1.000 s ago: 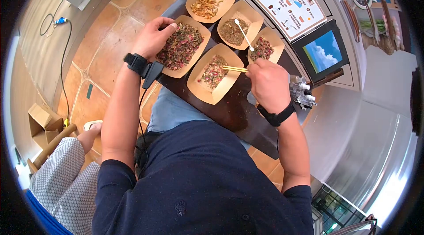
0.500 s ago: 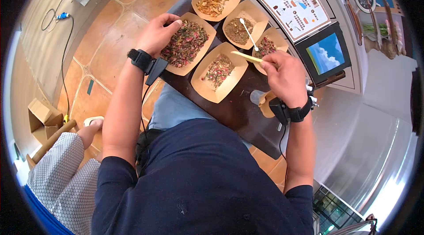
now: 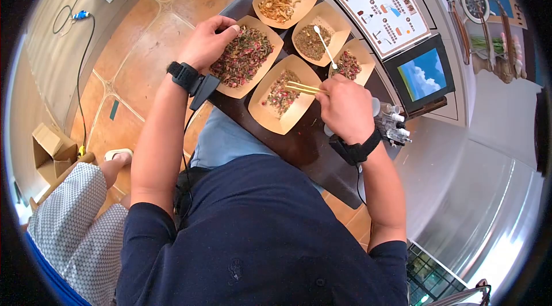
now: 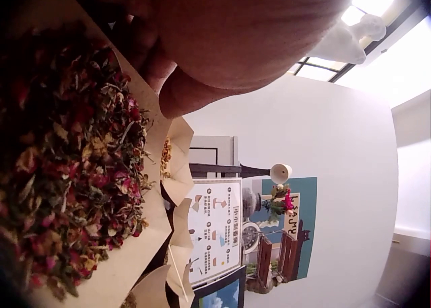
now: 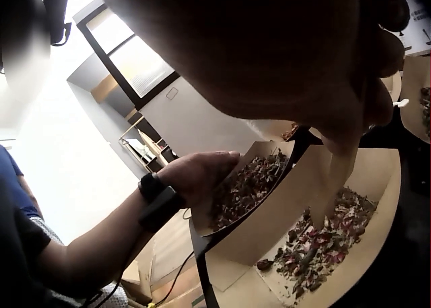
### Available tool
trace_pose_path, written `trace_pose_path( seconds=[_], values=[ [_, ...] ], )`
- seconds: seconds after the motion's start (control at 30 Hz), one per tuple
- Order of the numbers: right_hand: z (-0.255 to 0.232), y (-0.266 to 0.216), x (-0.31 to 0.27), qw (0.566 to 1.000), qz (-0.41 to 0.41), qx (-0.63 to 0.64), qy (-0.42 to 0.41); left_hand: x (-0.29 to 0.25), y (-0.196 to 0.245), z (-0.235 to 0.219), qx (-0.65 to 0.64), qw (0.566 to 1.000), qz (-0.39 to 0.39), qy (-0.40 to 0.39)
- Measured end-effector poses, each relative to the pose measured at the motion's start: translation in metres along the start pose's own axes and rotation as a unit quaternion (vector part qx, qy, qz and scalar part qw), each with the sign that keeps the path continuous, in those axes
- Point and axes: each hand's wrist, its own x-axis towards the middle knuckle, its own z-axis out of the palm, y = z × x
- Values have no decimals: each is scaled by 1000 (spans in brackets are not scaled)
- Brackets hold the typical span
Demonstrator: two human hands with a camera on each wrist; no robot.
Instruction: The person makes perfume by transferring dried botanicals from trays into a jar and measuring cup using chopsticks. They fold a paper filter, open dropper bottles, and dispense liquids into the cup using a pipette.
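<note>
In the head view my left hand (image 3: 207, 44) grips the left rim of a paper tray (image 3: 234, 92) filled with dried petals and leaves; the left wrist view shows the thumb over that tray's edge. My right hand (image 3: 348, 109) pinches yellow tongs (image 3: 307, 88), whose tips are over the shallow petal mix (image 3: 282, 96) in the middle tray (image 3: 257, 111). From the right wrist camera, the tongs (image 5: 331, 187) point down into that mix (image 5: 323, 247). Whether the tips hold anything is too small to tell.
Behind are trays of orange-brown pieces (image 3: 278, 7), brown bits with a white stick (image 3: 325, 47), and red petals (image 3: 348, 65). A printed sheet (image 3: 379, 7), a screen (image 3: 422, 76) and small bottles (image 3: 395, 125) stand to the right. Another person's legs (image 3: 77, 214) are at left.
Half a second ago the tongs were raised towards the right; my right hand has moved left and brought their tips back over the middle tray. My left hand still grips the rim.
</note>
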Motion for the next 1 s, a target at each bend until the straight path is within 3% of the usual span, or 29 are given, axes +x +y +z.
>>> trace_pose_path(
  seconds=[0.67, 1.0],
  values=[
    [9, -2, -4, 996, -63, 5, 58, 3, -8, -1, -14, 1000, -3, -2],
    [-4, 9, -5, 997, -24, 37, 56, 1, -4, 1, -29, 1000, -7, 1]
  ],
)
